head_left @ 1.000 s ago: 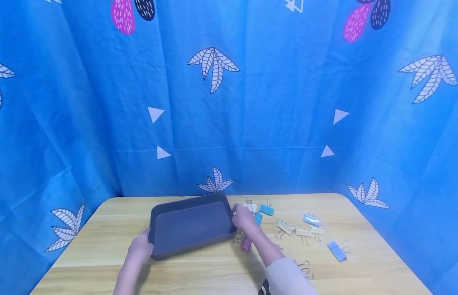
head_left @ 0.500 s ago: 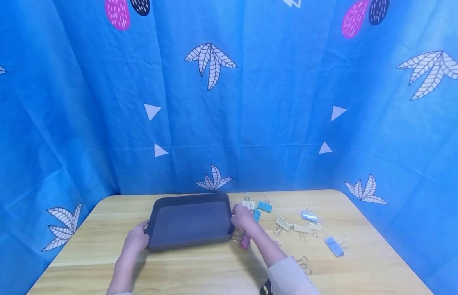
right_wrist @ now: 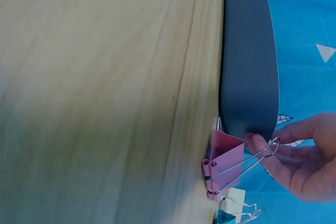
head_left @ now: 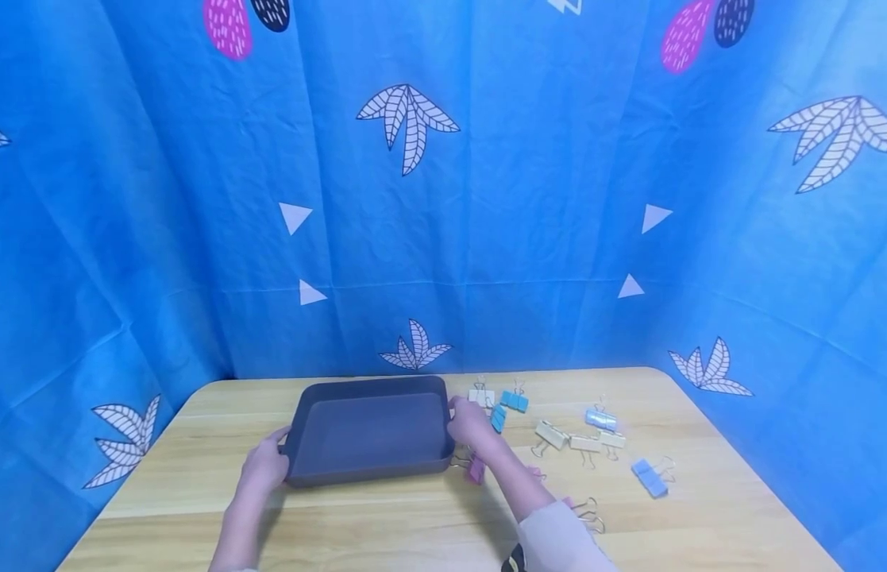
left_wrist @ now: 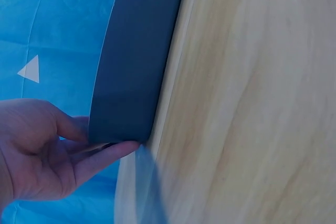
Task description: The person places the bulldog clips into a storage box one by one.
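A dark grey rectangular tray (head_left: 379, 433) lies on the wooden table, its inside bare. My left hand (head_left: 264, 465) grips its left end; in the left wrist view the thumb is near the rim and the fingers (left_wrist: 107, 158) lie along the end wall. At the opposite end my right hand (head_left: 473, 421) holds the tray's right wall by the fingertips. Just beside those fingertips stands a pink binder clip (right_wrist: 226, 166), its wire handles passing close in front of the fingers. Whether the clip touches the hand I cannot tell.
Several binder clips are scattered right of the tray: white (head_left: 481, 396), teal (head_left: 514, 401), cream (head_left: 584, 444), shiny pale blue (head_left: 601, 419) and blue (head_left: 649, 478). More pink ones lie partly behind the right forearm (head_left: 518, 481). A blue patterned curtain (head_left: 443, 238) surrounds the table's far side.
The tray has turned a little, its left end shifting away from me so it lies straighter. My left hand moved with it. During the last half second almost nothing moved.
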The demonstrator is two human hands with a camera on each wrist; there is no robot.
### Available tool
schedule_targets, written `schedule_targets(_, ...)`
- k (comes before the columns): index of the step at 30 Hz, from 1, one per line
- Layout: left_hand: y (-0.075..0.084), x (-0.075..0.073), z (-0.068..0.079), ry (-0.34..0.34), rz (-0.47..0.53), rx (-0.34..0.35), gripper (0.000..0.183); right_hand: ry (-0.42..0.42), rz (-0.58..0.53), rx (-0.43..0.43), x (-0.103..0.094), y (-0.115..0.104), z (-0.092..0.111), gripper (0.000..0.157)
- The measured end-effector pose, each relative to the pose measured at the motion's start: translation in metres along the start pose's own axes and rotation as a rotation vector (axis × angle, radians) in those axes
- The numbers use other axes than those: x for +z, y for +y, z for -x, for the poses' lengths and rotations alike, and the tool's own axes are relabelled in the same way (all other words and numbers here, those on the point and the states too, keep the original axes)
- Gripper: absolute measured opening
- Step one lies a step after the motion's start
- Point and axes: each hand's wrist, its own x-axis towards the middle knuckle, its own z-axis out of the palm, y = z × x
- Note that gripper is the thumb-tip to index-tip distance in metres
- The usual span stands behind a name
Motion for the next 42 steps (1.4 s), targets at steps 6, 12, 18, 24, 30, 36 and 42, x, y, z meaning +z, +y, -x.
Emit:
schedule_targets(6,0.001,-0.002,0.0,0.015,-0.021,0.008,0.054,-0.007,-0.006,0.027,-0.003,-0.003,0.003,0.042)
schedule_targets(12,0.002,0.001,0.002,0.037,-0.013,0.019,0.052,-0.008,-0.012,0.034,-0.006,-0.003,0.003,0.043)
schedule_targets(18,0.0,0.002,0.004,0.035,-0.005,0.035,0.049,-0.001,-0.018,0.019,-0.007,-0.001,0.001,0.043)
schedule_targets(24,-0.009,0.003,0.001,0.041,-0.06,0.125,0.043,0.047,-0.015,0.005,-0.011,0.0,0.005,0.044)
schedule_targets(30,-0.016,0.004,-0.003,0.041,-0.183,0.172,0.046,0.071,-0.036,-0.025,-0.021,-0.004,0.016,0.043)
schedule_targets(36,-0.021,-0.005,-0.01,0.03,-0.249,0.182,0.042,0.075,-0.04,-0.061,-0.034,-0.012,0.027,0.043)
schedule_targets(42,-0.027,-0.016,-0.012,0.031,-0.391,0.194,0.035,0.079,-0.085,-0.166,-0.051,-0.013,0.043,0.041)
